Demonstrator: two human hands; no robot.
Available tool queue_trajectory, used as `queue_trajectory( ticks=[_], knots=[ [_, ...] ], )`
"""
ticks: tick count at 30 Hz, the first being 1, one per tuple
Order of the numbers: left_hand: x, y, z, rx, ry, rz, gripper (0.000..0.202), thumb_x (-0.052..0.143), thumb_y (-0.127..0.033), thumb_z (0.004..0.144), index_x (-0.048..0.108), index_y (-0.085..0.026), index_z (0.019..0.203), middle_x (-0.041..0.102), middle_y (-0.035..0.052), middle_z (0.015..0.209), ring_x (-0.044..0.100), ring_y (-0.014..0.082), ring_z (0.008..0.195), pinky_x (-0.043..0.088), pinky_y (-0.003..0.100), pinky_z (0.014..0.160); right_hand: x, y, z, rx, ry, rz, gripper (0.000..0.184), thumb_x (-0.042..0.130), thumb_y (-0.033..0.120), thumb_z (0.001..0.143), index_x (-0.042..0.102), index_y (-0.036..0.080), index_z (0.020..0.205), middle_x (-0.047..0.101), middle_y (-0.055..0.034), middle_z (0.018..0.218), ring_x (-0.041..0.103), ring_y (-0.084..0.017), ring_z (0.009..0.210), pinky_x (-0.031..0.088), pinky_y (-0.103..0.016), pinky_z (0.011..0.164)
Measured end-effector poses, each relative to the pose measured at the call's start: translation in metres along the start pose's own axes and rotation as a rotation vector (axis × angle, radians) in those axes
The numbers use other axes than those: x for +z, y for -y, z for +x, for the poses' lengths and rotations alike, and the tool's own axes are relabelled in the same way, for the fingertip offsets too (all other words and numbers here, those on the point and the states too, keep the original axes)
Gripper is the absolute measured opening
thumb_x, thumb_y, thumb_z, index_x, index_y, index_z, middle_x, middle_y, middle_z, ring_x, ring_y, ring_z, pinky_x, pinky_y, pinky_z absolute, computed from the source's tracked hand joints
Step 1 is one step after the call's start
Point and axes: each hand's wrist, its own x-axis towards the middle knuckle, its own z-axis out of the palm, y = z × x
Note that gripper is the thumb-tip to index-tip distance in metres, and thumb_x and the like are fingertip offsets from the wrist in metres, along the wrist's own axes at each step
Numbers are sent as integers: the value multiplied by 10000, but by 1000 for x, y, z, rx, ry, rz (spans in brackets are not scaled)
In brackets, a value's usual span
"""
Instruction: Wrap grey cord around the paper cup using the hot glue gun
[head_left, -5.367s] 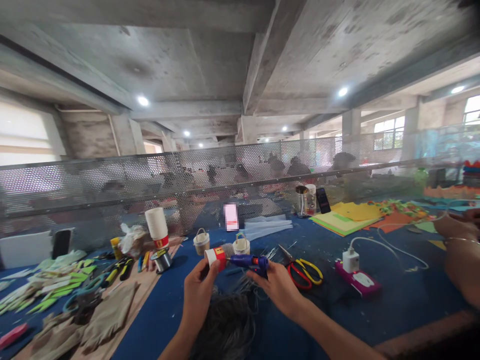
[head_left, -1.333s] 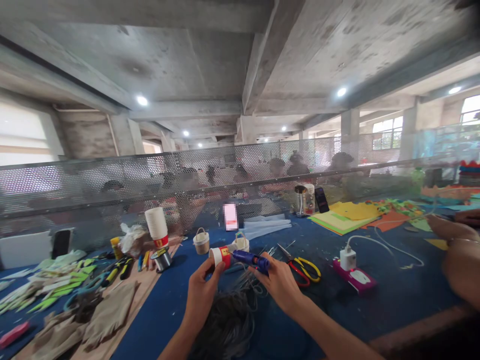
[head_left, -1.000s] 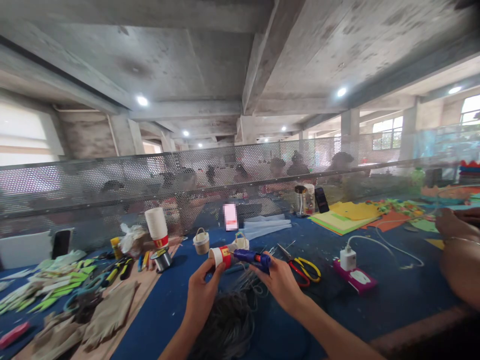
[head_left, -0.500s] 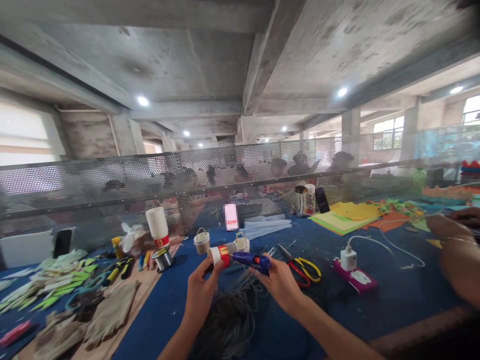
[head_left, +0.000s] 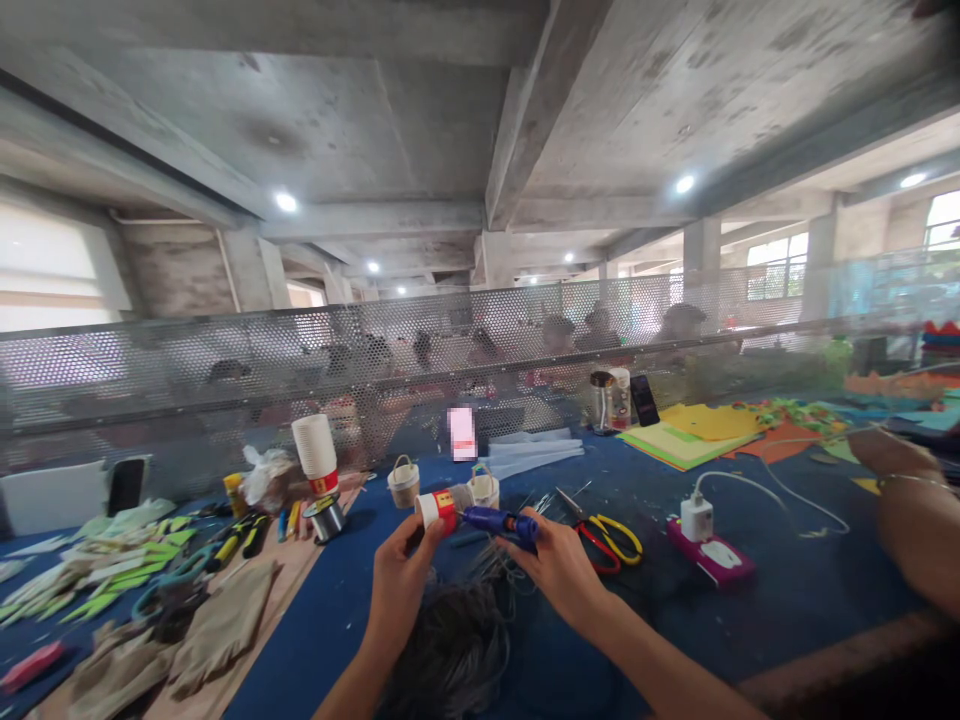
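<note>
My left hand (head_left: 401, 565) is closed round a white paper cup with a red band (head_left: 436, 511), tipped on its side above the table. Some greyish material covers the cup's far end. My right hand (head_left: 559, 565) grips a blue glue gun (head_left: 491, 520), its nozzle pointing left at the cup; I cannot tell whether it touches. Behind them stand two small handled baskets, one plain to the left (head_left: 404, 485) and one partly hidden (head_left: 486, 487). Below my hands lies a tangle of dark grey strands (head_left: 454, 650).
Scissors with red and yellow handles (head_left: 607, 540) lie right of my right hand, near a purple power strip (head_left: 712, 550). Stacked cups (head_left: 315, 450), a wire spool (head_left: 326, 520) and gloves (head_left: 225, 620) are at left. Another person's arm (head_left: 911, 510) reaches in at right.
My hands, the cup and the glue gun have barely shifted. The other person's hand at the right has moved slightly.
</note>
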Motion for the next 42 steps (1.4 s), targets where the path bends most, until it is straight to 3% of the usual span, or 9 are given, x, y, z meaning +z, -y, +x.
queue_trajectory(
  ticks=[7,13,27,32,37,39,42],
  knots=[
    [0,0,0,-11,-3,-18,296,638,-451,832,724,-168,845,614,-23,706,513,153,677,409,225,625,2,-3,-1,-10,3,-35,242,531,433,948,524,222,830,645,11,699,654,-189,641,301,-232,558],
    [-2,0,0,-23,16,-59,304,614,-456,852,703,-165,872,605,-12,746,507,166,725,411,246,672,2,-3,-2,-23,14,-48,218,553,397,943,520,221,819,640,18,708,644,-178,646,277,-237,560],
    [-4,-3,0,-73,-7,-134,293,628,-445,846,618,-174,737,514,-35,686,424,143,674,358,244,623,0,1,-3,-22,60,-61,153,580,330,920,559,210,827,637,8,752,618,-174,663,321,-236,587],
    [-4,3,3,-113,-15,-207,291,666,-453,812,658,-168,753,563,-37,683,461,140,671,389,232,622,3,1,-1,24,26,224,245,586,430,895,641,200,834,646,-6,730,580,-170,653,387,-239,598],
    [-3,16,7,-181,-42,-300,334,693,-459,782,727,-153,911,659,-7,744,541,154,684,450,242,625,1,0,4,206,70,553,431,547,550,884,690,159,998,566,22,573,489,-147,506,402,-245,498],
    [-3,18,7,-183,-47,-317,337,704,-456,771,737,-153,913,676,-4,748,555,149,688,460,233,625,-4,0,6,231,27,546,425,572,540,871,688,154,1007,598,13,610,526,-160,552,440,-258,549],
    [-2,17,7,-203,-42,-339,355,725,-483,737,743,-156,875,686,-8,730,576,147,669,474,226,603,-13,-2,6,132,-39,494,397,551,472,905,640,171,1148,703,-44,929,626,-214,852,489,-299,798]
  ],
)
